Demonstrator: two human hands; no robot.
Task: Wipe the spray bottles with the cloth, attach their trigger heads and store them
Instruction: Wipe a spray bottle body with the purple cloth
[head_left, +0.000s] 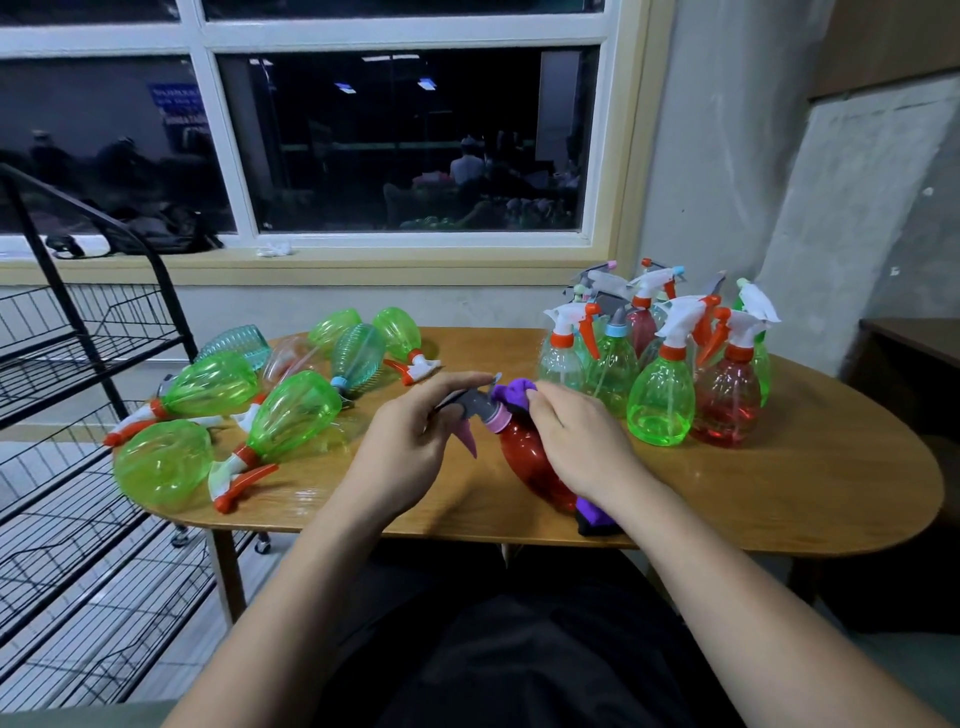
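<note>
We work at the oval wooden table, with the black wire rack standing at its left end. The red spray bottle is at the near middle of the table, between the two hands. Its base is close to the near edge, so a slip of grip would likely send it off toward the lap. We cannot tell whether the base rests on the wood or is held just above it. The group of upright bottles stands just right of the right hand, and a wide wiping stroke could topple them. The lying bottles to the left are rounded and may roll if nudged. The red bottle's long axis runs from the base at near right up to the neck at far left, so the neck points away from us and leftward, tilted. The right hand curls over the bottle's shoulder, pinching the purple cloth against the neck. Cloth caught under the pink collar could cross the thread or leave the head loose. The left hand holds the grey trigger head with curled fingers, and the pink lever hangs downward. The fingers hide the nozzle.
</note>
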